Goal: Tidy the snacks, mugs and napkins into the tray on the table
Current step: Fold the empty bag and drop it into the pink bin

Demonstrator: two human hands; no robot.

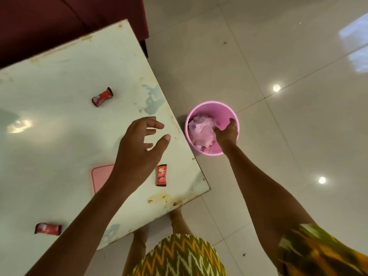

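Note:
Three red snack wrappers lie on the white table (pixel 59 120): one crumpled wrapper (pixel 102 96) toward the far side, one flat packet (pixel 161 175) near the right edge, one wrapper (pixel 48 229) at the near left. A pink tray (pixel 100 176) lies flat, partly hidden under my left forearm. My left hand (pixel 139 144) hovers over the table with fingers spread and nothing in it. My right hand (pixel 227 132) reaches down inside a pink bucket (pixel 211 105) on the floor, above crumpled pale tissue (pixel 200 132); its fingers are apart and appear to hold nothing.
The table's right edge runs diagonally next to the bucket. A dark red sofa (pixel 59 20) stands beyond the table's far edge. Glossy floor tiles (pixel 278 56) spread to the right. My feet stand at the table's near corner.

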